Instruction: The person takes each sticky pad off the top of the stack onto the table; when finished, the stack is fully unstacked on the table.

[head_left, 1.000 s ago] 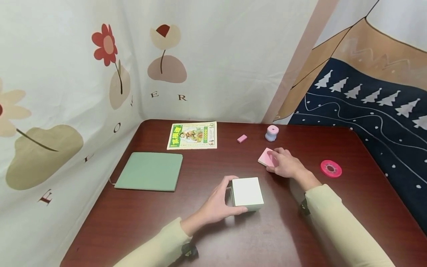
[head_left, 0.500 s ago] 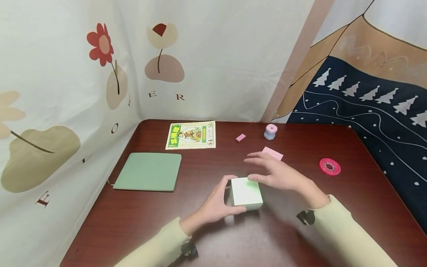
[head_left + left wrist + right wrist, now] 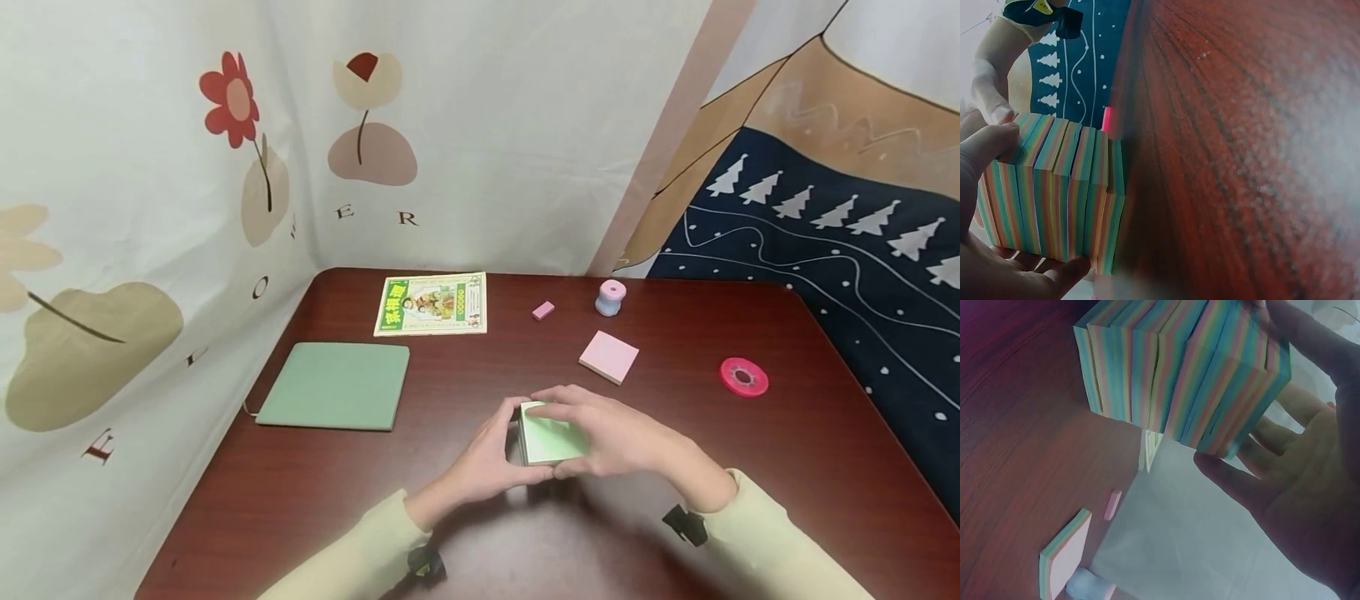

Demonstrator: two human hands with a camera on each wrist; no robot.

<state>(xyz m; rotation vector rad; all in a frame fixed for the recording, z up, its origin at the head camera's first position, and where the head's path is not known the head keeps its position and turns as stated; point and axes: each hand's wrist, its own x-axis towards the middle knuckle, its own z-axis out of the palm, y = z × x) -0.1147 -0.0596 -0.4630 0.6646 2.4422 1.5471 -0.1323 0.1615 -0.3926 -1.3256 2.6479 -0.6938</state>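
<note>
A stack of sticky note pads (image 3: 546,443), green on top, stands on the table between both hands. Its sides show many coloured stripes, and the pads (image 3: 1063,194) sit slightly uneven in the left wrist view. My left hand (image 3: 487,457) holds the stack from the left, thumb at the near side and fingers at the far side. From the right, my right hand (image 3: 626,433) grips its upper part, thumb near and fingers partly over the top. A separate pink sticky note pad (image 3: 609,357) lies farther back on the table.
On the brown table (image 3: 450,375) lie a green notebook (image 3: 333,385) and a printed booklet (image 3: 431,305). A small pink eraser (image 3: 543,311), a pink-and-blue spool-shaped object (image 3: 611,297) and a pink ring-shaped roll (image 3: 744,377) lie farther back and right. Printed curtains (image 3: 480,167) border the table.
My right hand has left the pink pad, moved left and toward me, and now grips the stack's top. The left hand keeps its hold, and the pink pad stays behind.
</note>
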